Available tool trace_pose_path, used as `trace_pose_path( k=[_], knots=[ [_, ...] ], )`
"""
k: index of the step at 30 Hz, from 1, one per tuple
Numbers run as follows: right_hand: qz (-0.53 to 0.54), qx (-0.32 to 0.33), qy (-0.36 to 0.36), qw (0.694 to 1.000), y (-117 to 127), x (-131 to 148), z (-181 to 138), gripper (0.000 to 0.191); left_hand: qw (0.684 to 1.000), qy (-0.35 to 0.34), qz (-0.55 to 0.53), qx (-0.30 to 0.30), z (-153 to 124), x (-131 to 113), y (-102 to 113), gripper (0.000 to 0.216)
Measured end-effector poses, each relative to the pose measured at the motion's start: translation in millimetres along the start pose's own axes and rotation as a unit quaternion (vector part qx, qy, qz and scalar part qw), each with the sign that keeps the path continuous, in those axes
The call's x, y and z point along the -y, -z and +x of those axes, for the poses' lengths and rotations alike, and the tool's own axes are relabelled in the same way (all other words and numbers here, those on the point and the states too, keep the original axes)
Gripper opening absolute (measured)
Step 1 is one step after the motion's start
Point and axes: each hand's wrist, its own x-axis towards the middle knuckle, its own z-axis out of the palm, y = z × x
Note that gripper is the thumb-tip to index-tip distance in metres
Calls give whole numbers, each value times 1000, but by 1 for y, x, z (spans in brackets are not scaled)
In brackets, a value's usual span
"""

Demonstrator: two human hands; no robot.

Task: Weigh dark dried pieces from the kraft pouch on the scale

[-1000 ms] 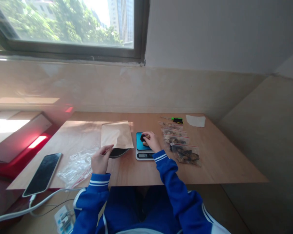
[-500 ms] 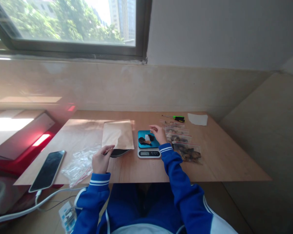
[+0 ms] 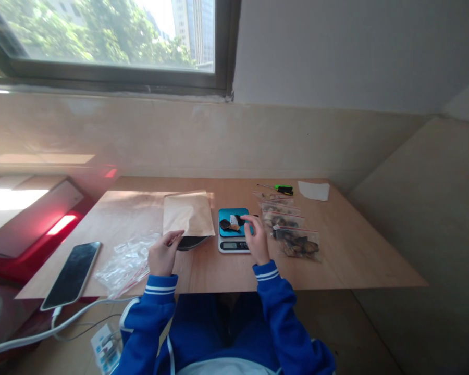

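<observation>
A tan paper bag or envelope (image 3: pixel 188 213) lies over a dark, round-edged dish (image 3: pixel 193 242). My left hand (image 3: pixel 164 253) pinches the near left corner of the paper. To its right stands a small kitchen scale (image 3: pixel 223 246) with a blue top. On the scale rest several dark dried pieces (image 3: pixel 225 225), which look like dried mushroom, with a white label among them. My right hand (image 3: pixel 257 242) is over the scale's right side, thumb and forefinger apart at the dark pieces. Whether the fingertips touch a piece I cannot tell.
Zip bags of brown dried pieces (image 3: pixel 299 245) lie in a row right of the scale. Behind them are a green-and-black screwdriver (image 3: pixel 283 189) and white paper (image 3: pixel 313 190). Clear plastic bags (image 3: pixel 125 263) and a cabled phone (image 3: pixel 72 276) lie at the left.
My right hand has come back toward me from the scale's far edge, and its thumb and forefinger are now farther apart. My left hand stays at the paper corner.
</observation>
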Motion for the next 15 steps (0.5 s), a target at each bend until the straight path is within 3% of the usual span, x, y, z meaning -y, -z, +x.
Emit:
trace_pose_path(
  k=[2, 4, 6, 10, 15],
  knots=[
    [30, 75, 18, 997, -15, 25, -19, 25, 1000, -3, 1, -3, -1, -6, -2, 19],
    [82, 241, 66, 965, -36, 45, -34, 29, 1000, -8, 0, -8, -3, -14, -3, 19],
    [50, 316, 93, 943, -59, 57, -41, 38, 1000, -13, -2, -15, -5, -21, -2, 20],
    [-74, 330, 55, 939, -105, 60, -38, 43, 998, -49, -13, -41, -13, -31, 3, 21],
    [-57, 319, 31, 946, -151, 54, -15, 24, 995, -79, -13, -60, -24, -37, 6, 19]
  ],
)
